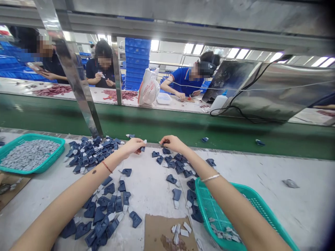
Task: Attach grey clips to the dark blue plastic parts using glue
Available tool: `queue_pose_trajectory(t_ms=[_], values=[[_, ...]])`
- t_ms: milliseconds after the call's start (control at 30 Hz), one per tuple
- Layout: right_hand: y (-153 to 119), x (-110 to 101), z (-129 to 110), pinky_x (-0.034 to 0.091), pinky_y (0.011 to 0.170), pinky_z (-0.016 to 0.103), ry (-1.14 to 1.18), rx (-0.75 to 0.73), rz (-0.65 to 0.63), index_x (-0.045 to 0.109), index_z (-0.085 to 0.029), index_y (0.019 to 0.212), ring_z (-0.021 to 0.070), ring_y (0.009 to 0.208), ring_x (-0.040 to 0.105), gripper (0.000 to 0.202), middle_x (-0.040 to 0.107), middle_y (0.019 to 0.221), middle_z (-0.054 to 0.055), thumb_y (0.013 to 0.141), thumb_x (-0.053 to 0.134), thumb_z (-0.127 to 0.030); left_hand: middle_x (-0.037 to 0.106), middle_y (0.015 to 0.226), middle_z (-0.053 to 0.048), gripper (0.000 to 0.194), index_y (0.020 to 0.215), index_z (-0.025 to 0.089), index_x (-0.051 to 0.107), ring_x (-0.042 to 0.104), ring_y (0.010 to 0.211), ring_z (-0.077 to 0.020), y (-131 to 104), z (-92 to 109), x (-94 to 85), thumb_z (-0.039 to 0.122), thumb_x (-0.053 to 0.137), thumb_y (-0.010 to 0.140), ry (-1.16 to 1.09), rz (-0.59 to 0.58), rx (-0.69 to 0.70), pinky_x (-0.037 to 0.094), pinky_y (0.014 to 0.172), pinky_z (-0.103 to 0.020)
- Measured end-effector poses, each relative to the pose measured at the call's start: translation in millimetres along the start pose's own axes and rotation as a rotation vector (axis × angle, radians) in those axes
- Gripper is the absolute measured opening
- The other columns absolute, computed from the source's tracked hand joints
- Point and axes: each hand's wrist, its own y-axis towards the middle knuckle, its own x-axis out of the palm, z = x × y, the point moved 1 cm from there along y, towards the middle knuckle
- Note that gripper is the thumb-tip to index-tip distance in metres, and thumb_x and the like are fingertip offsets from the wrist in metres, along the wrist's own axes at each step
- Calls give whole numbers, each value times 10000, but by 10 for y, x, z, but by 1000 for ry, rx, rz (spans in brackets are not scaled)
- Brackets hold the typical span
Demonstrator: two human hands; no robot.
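Observation:
My left hand (134, 146) is closed on a dark blue part with a light grey tip (142, 148), above the white table near the green belt. To its right, my right hand (170, 142) has its fingers pinched together at a small dark piece, too hidden to make out. Below my right hand lie loose dark blue parts (179, 164). A large pile of such parts (90, 153) sits left of my left hand, and another heap (101, 223) lies nearer, beside my left forearm. The two hands are apart.
A green basket of grey pieces (30, 155) stands left; another green basket (251, 202) is under my right forearm. Brown cardboard (157, 232) with white pieces lies at the front. Beyond the green belt (167, 122), several people work. A metal post (78, 83) rises at left.

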Motion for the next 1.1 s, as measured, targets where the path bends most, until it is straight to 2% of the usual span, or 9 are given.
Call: queue_pose_trajectory(t_ms=[167, 400, 500, 567, 700, 800, 867, 967, 1100], values=[[-443, 17, 125, 547, 868, 429, 91, 11, 12, 598, -177, 1208, 214, 1027, 637, 304, 622, 1224, 85, 948, 596, -335, 662, 983, -49, 207, 1037, 131, 632, 642, 782, -152, -327, 17, 103, 309, 596, 938, -170, -65, 25, 558, 687, -319], [-684, -69, -3, 544, 872, 420, 183, 4, 46, 622, -180, 1165, 202, 1008, 643, 266, 638, 1197, 79, 956, 584, -341, 651, 796, -23, 136, 839, 125, 660, 545, 592, -89, -760, 22, 204, 258, 682, 824, -349, -99, 59, 470, 604, -245], [-945, -168, -72, 528, 899, 437, 216, 26, 125, 622, -171, 1157, 206, 1021, 644, 271, 650, 1181, 79, 960, 574, -351, 687, 877, -57, 217, 860, 135, 674, 583, 658, -109, -1005, 12, 257, 313, 736, 751, -410, -128, 76, 489, 659, -257], [-1241, -249, -106, 508, 934, 429, 233, 49, 177, 621, -178, 1154, 209, 1042, 646, 262, 669, 1170, 77, 977, 528, -347, 706, 992, -75, 293, 943, 154, 676, 600, 719, -119, -1193, -18, 301, 359, 742, 744, -443, -154, 87, 499, 709, -259], [-2043, -394, -125, 495, 928, 371, 197, 151, 231, 658, -231, 1077, 240, 1040, 653, 286, 713, 1126, 64, 962, 461, -402, 719, 1043, -99, 397, 1026, 173, 641, 597, 716, -133, -1551, -187, 427, 417, 760, 737, -450, -176, 58, 484, 642, -239], [-2620, -396, -56, 533, 780, 351, 134, 257, 171, 699, -251, 987, 259, 934, 680, 287, 739, 1042, 69, 917, 485, -430, 727, 975, -97, 443, 1014, 182, 618, 575, 613, -130, -1752, -413, 568, 447, 790, 703, -453, -179, -47, 455, 549, -238], [-2899, -324, 31, 546, 703, 342, 102, 311, 106, 721, -256, 917, 263, 875, 693, 236, 751, 991, 73, 862, 531, -384, 728, 961, -93, 458, 982, 187, 622, 570, 577, -126, -1846, -577, 674, 488, 798, 685, -484, -192, -116, 461, 537, -245], [-3123, -164, 169, 557, 677, 348, 72, 377, 43, 725, -247, 868, 260, 820, 701, 194, 756, 920, 78, 780, 555, -281, 728, 957, -82, 476, 951, 194, 650, 584, 574, -130, -1940, -776, 812, 541, 802, 662, -541, -204, -162, 474, 550, -252], [-3170, -8, 254, 543, 652, 342, 56, 430, 20, 714, -234, 842, 247, 760, 687, 188, 739, 825, 76, 773, 540, -251, 722, 968, -83, 446, 963, 201, 684, 598, 604, -146, -2027, -874, 912, 534, 793, 686, -585, -225, -178, 477, 573, -264]])
